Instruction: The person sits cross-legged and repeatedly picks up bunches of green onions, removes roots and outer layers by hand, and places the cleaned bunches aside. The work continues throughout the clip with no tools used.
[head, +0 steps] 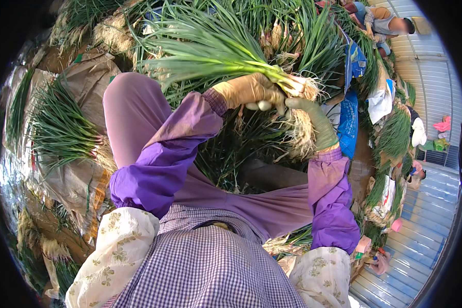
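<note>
My left hand (254, 92), in a yellowish soiled glove, is closed around a bunch of green garlic plants (250, 63). Their long leaves fan out to the upper left, and their pale roots point right. Close beside it, my right hand (315, 121), in a greenish coated glove, has its fingertips at the root end by the left fingers. Another tangle of roots (302, 134) hangs just below those fingertips; whether the right hand grips it cannot be told. Beyond the hands lies a large heap of the same plants (315, 46), some with reddish stem bases.
A tied-looking bunch (67, 127) rests on a woven sheet (73, 181) at left. Loose leaves (235, 154) lie between my legs. Blue printed sacking (348, 123) stands at right. Farther right are more plant piles (394, 133) and a seated person (385, 23), with other people beyond.
</note>
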`<action>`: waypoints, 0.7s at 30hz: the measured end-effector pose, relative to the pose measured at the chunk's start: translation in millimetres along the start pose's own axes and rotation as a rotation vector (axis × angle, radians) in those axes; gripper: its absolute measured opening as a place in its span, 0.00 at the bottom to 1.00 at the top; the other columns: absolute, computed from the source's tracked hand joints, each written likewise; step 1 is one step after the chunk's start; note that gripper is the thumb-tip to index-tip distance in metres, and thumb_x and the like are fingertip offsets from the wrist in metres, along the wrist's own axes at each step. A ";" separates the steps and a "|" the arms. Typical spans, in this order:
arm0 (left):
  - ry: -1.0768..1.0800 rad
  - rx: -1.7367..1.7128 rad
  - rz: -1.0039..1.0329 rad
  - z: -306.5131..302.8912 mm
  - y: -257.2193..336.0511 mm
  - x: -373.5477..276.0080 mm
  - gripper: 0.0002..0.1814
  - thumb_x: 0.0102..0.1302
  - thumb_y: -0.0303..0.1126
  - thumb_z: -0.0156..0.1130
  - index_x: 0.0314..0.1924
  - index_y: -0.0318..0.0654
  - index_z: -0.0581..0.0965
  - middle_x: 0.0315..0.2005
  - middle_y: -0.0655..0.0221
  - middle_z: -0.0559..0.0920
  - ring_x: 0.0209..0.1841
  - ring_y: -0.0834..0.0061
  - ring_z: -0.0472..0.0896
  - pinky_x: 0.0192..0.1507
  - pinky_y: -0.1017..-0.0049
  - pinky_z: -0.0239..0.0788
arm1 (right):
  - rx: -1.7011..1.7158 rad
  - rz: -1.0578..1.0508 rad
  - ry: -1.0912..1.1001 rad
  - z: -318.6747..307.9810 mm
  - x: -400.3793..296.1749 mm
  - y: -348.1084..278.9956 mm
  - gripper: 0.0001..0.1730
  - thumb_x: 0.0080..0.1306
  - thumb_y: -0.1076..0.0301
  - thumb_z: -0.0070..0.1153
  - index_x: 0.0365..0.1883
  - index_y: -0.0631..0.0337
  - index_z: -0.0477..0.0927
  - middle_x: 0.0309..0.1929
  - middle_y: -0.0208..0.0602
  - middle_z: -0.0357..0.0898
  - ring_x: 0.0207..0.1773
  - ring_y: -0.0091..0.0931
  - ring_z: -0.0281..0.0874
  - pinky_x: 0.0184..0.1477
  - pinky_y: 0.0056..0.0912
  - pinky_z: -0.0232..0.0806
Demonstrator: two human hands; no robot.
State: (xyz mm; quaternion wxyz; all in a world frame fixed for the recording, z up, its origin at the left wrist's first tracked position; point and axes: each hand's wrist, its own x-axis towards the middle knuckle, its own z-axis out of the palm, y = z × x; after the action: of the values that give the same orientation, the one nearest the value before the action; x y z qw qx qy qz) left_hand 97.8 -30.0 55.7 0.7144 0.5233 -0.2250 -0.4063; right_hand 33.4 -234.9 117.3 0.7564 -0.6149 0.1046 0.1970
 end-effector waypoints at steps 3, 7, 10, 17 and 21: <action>-0.304 -0.766 0.385 -24.4 -2.5 -7.6 0.13 0.73 0.34 0.51 0.46 0.31 0.78 0.14 0.85 0.68 0.13 0.92 0.64 0.13 0.86 0.57 | 0.107 0.077 0.098 -11.2 7.3 7.0 0.26 0.61 0.67 0.62 0.58 0.59 0.73 0.38 0.32 0.79 0.23 0.15 0.73 0.18 0.13 0.65; -0.288 -1.200 0.386 -33.2 -37.1 -37.0 0.15 0.74 0.37 0.52 0.50 0.33 0.76 0.20 0.81 0.78 0.19 0.92 0.73 0.21 0.87 0.67 | 0.529 0.255 -0.235 -32.4 15.5 9.1 0.27 0.66 0.70 0.56 0.63 0.59 0.66 0.39 0.41 0.78 0.14 0.13 0.64 0.07 0.13 0.54; 0.245 -0.176 0.017 -12.8 -59.6 -47.4 0.20 0.69 0.41 0.61 0.52 0.34 0.77 0.33 0.70 0.85 0.30 0.82 0.82 0.30 0.85 0.74 | 0.503 0.227 -0.296 -27.2 12.2 5.4 0.24 0.66 0.72 0.56 0.61 0.61 0.69 0.40 0.39 0.78 0.21 0.15 0.69 0.17 0.16 0.63; 0.435 -1.146 0.180 22.5 -28.0 7.4 0.24 0.71 0.44 0.54 0.59 0.34 0.67 0.48 0.54 0.79 0.50 0.55 0.79 0.54 0.56 0.73 | -1.868 -0.210 0.318 48.2 -9.9 39.9 0.21 0.60 0.70 0.58 0.51 0.70 0.77 0.40 0.45 0.81 0.35 0.28 0.80 0.41 0.32 0.74; 0.578 -1.385 0.162 15.2 -14.8 41.9 0.13 0.74 0.35 0.46 0.42 0.33 0.73 0.32 0.54 0.80 0.31 0.51 0.81 0.42 0.48 0.79 | -0.294 -0.116 0.263 50.7 -20.9 59.5 0.28 0.61 0.65 0.62 0.60 0.62 0.73 0.52 0.38 0.80 0.47 0.29 0.81 0.49 0.28 0.71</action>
State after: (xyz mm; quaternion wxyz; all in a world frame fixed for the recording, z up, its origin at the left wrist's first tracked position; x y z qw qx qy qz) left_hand 105.2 -74.6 42.9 0.9383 0.0220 0.2405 -0.2476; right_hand -15.1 -179.2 84.0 0.6483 -0.7443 0.1369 0.0841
